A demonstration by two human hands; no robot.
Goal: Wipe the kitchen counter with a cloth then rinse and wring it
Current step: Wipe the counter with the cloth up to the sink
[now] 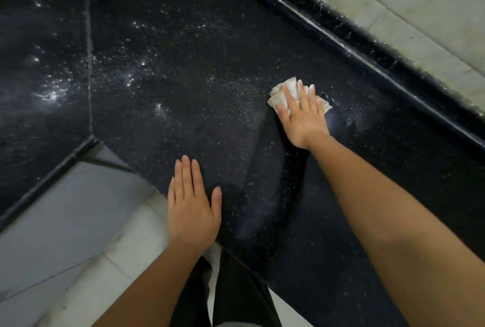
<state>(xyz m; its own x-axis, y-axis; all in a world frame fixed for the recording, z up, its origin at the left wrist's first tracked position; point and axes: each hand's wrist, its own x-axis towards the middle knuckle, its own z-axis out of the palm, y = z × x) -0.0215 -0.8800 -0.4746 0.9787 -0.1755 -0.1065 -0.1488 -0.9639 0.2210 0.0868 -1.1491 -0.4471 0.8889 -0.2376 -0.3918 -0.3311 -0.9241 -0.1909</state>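
Note:
A black speckled stone counter fills most of the view and runs round a corner. A crumpled off-white cloth lies on it at the right of centre. My right hand presses flat on the cloth with straight fingers, covering most of it. My left hand rests flat near the counter's front edge, fingers straight, holding nothing. Wet streaks and droplets shine on the stone around the cloth and to the left.
A raised black lip borders the counter at the back right, with a pale tiled wall behind it. A grey grout seam crosses the counter at the left. Pale floor tiles lie below the front edge.

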